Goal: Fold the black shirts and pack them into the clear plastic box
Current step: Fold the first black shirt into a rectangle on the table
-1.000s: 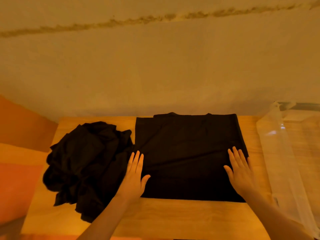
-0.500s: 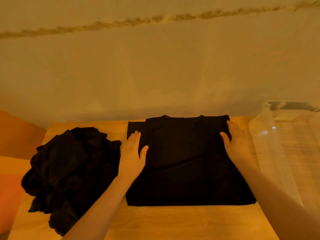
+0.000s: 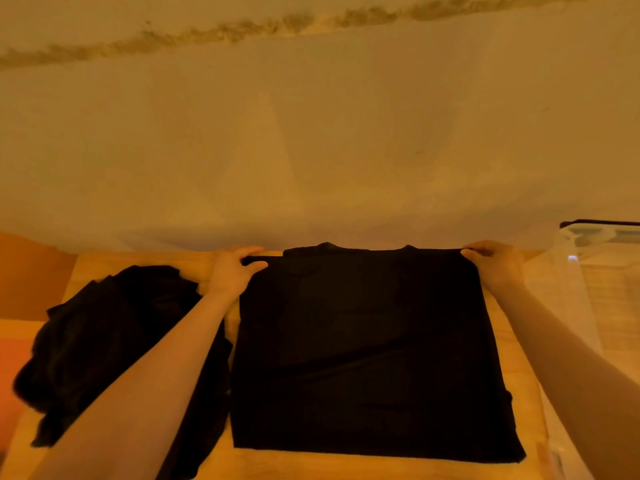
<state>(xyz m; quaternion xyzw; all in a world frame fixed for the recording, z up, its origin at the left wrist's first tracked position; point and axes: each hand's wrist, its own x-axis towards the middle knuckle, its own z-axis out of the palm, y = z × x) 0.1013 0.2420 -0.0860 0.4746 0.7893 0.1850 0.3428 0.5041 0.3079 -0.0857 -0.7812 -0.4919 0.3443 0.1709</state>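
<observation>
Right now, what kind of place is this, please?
Probably a home or small workroom set up for folding laundry: a wooden table against a plain wall, a heap of black shirts beside one laid flat, and a clear box.

We pinched the far corners of the flat black shirt (image 3: 363, 341) on the wooden table (image 3: 346, 469), left hand (image 3: 232, 271) and right hand (image 3: 495, 261) one at each, with the crumpled pile of black shirts (image 3: 104, 341) to our left and the clear plastic box (image 3: 595, 289) at our right.
</observation>
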